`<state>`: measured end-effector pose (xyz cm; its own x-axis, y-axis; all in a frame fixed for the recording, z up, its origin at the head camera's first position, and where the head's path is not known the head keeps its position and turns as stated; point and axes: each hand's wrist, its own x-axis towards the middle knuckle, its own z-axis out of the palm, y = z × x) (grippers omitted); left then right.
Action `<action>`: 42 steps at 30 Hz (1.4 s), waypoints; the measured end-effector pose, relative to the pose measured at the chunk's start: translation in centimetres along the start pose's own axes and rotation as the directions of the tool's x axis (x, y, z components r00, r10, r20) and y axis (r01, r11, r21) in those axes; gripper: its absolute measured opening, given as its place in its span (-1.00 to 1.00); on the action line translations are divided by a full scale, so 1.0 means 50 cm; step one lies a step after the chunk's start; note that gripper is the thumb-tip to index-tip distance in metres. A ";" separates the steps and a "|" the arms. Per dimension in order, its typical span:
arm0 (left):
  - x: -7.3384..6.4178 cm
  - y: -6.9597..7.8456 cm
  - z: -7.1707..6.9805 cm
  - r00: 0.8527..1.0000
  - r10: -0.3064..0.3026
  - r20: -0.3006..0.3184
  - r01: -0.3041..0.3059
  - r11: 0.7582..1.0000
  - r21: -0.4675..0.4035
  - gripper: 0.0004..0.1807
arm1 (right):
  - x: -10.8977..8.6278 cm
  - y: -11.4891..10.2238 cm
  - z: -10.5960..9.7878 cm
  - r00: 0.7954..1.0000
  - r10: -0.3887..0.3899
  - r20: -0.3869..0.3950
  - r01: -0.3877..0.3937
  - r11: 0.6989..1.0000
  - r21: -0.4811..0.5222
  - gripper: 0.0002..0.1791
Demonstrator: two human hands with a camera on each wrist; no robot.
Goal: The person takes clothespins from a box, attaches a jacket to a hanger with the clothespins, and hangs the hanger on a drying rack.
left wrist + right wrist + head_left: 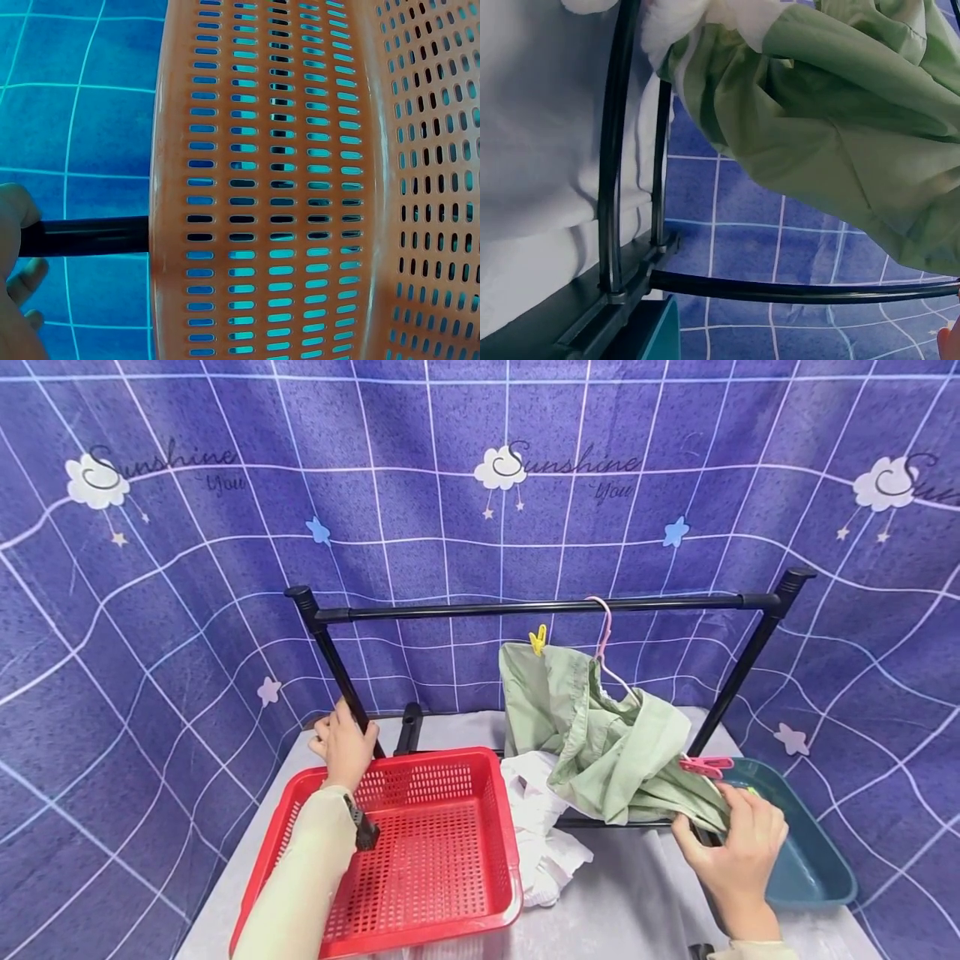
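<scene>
My left hand (348,747) grips the left post of a black clothes rack (525,608). In the left wrist view its fingers (25,277) show beside that post, past the basket. A light green garment (592,727) hangs slanting from the rack on a pink hanger (604,627). A yellow clothespin (537,642) sits at its upper left edge, and a pink clothespin (707,765) at its right. My right hand (738,843) holds the garment's lower right end between thumb and fingers, close to the right post. Only a bit of this hand shows in the right wrist view.
A red perforated basket (427,860) stands at the front left, under my left forearm. White cloth (536,835) lies between it and the green garment. Behind my right hand is a dark teal tub (813,860). A purple gridded curtain (420,527) closes off the back.
</scene>
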<state>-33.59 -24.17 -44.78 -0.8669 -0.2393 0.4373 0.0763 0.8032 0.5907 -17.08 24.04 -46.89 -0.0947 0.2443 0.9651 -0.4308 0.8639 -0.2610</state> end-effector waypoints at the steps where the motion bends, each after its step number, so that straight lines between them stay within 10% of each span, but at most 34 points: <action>1: 0.000 0.000 0.001 1.000 0.000 0.001 0.000 1.000 0.004 -0.25 | 0.004 -0.007 -0.001 1.000 -0.002 -0.004 0.002 1.000 0.000 -0.38; 42: -0.006 0.000 -0.004 0.998 0.070 -0.007 -0.067 0.972 0.224 -0.14 | 0.006 0.007 -0.037 0.993 -0.093 0.068 0.094 0.996 -0.010 -0.30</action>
<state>-33.23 -24.21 -44.78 -0.8560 -0.1862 0.4823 0.0215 0.9193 0.3930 -15.59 25.23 -46.75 -0.1148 0.1328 0.9845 -0.4290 0.8872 -0.1697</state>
